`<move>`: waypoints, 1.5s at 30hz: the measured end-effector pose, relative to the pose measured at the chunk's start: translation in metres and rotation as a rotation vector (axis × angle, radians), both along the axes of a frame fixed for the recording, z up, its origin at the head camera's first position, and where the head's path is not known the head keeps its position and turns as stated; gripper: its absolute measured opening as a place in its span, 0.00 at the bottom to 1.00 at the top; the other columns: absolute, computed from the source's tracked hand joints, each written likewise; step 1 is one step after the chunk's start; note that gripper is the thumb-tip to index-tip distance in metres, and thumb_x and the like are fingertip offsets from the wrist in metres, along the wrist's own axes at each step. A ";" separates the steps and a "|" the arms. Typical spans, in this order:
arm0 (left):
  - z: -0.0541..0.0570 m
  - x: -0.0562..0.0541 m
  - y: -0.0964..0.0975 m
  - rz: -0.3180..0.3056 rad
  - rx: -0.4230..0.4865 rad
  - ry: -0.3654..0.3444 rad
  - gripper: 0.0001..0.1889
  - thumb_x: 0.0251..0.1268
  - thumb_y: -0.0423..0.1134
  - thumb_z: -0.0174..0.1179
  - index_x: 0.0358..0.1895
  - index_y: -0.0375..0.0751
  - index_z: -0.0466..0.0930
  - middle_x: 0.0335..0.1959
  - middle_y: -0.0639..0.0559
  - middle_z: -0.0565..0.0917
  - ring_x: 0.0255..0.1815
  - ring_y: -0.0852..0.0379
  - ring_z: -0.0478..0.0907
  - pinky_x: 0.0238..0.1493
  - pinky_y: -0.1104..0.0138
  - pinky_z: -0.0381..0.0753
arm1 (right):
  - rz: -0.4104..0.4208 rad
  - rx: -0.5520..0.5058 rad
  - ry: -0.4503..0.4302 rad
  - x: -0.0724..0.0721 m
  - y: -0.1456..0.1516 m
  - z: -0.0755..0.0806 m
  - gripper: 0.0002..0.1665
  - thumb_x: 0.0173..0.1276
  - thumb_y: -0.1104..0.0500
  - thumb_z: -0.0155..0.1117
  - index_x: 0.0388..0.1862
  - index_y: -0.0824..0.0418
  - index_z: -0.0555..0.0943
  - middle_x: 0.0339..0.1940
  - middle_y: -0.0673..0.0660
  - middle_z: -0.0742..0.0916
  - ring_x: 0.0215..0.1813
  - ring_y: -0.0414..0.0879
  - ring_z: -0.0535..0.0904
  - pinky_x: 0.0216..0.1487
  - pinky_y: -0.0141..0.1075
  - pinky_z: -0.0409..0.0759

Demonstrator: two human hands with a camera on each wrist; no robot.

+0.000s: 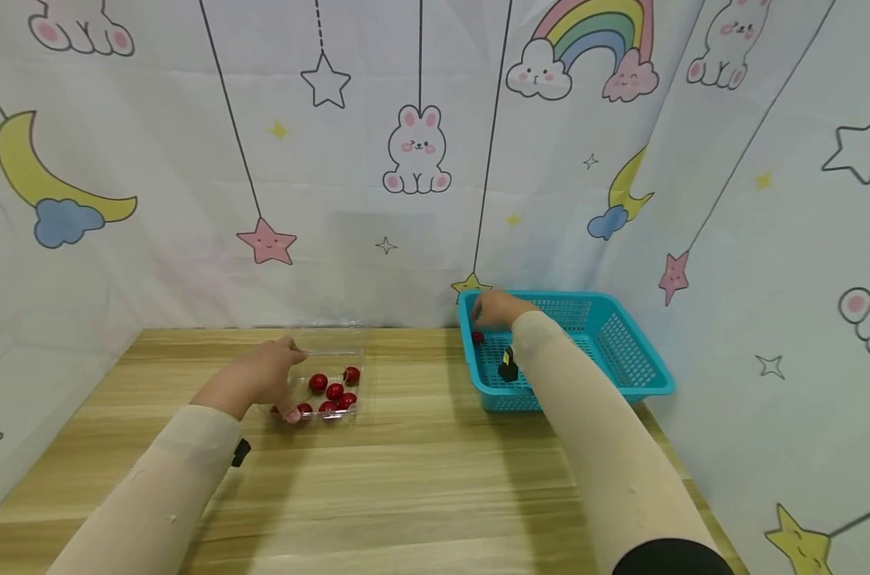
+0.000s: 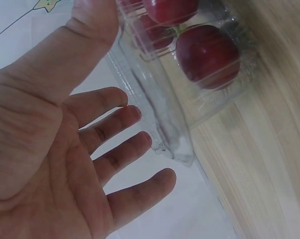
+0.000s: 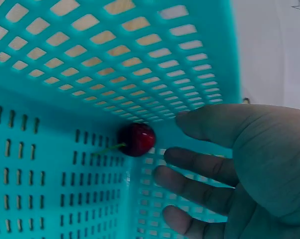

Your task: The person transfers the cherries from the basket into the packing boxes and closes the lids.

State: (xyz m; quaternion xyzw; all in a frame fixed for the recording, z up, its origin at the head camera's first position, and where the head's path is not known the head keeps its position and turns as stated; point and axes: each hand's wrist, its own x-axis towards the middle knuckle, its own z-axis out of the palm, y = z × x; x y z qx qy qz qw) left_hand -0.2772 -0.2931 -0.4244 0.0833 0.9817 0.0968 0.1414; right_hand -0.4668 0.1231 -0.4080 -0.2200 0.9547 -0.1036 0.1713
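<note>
A clear plastic box [image 1: 325, 418] with several red cherries [image 1: 335, 391] stands on the left half of the table. My left hand [image 1: 260, 378] is at its left end, thumb by the front wall. In the left wrist view, the loosely spread fingers [image 2: 121, 155] touch or nearly touch the clear edge. My right hand [image 1: 499, 310] reaches inside the blue basket [image 1: 637, 351] at its left end. One cherry [image 3: 136, 140] with a green stem lies in the basket's corner, apart from the right fingertips, with nothing seen in that hand.
The wooden table [image 1: 420, 479] carries both containers, the box at left and the basket at right. A patterned white curtain [image 1: 377, 160] hangs right behind them and along the right side. The box's clear lid [image 1: 327, 339] stands raised at the back.
</note>
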 end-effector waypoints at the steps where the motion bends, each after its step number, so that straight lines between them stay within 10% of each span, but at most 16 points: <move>1: 0.000 0.000 0.001 0.002 0.000 0.001 0.62 0.44 0.52 0.94 0.85 0.33 0.73 0.81 0.28 0.73 0.78 0.22 0.74 0.73 0.30 0.82 | -0.008 0.004 -0.013 0.000 -0.001 -0.002 0.18 0.84 0.60 0.69 0.67 0.63 0.91 0.74 0.65 0.88 0.76 0.63 0.84 0.72 0.56 0.89; 26: 0.005 0.003 0.006 -0.006 -0.012 0.000 0.64 0.44 0.54 0.94 0.85 0.32 0.72 0.82 0.29 0.72 0.80 0.21 0.72 0.74 0.31 0.81 | -0.048 0.027 0.005 -0.004 -0.003 -0.026 0.10 0.81 0.63 0.73 0.36 0.59 0.90 0.29 0.51 0.85 0.32 0.46 0.78 0.40 0.42 0.82; 36: 0.001 0.004 0.004 -0.002 -0.003 -0.010 0.64 0.44 0.54 0.93 0.86 0.32 0.71 0.83 0.28 0.71 0.81 0.20 0.71 0.74 0.30 0.81 | -0.020 -0.007 0.060 0.008 0.004 0.001 0.11 0.82 0.63 0.67 0.34 0.58 0.86 0.31 0.48 0.81 0.31 0.42 0.68 0.36 0.37 0.73; 45: 0.003 0.003 0.003 0.011 0.003 -0.004 0.62 0.45 0.52 0.94 0.85 0.32 0.72 0.82 0.28 0.72 0.79 0.21 0.72 0.74 0.30 0.81 | -0.156 -0.160 0.149 0.020 0.001 0.038 0.31 0.82 0.62 0.64 0.16 0.51 0.65 0.14 0.46 0.62 0.21 0.42 0.52 0.27 0.38 0.57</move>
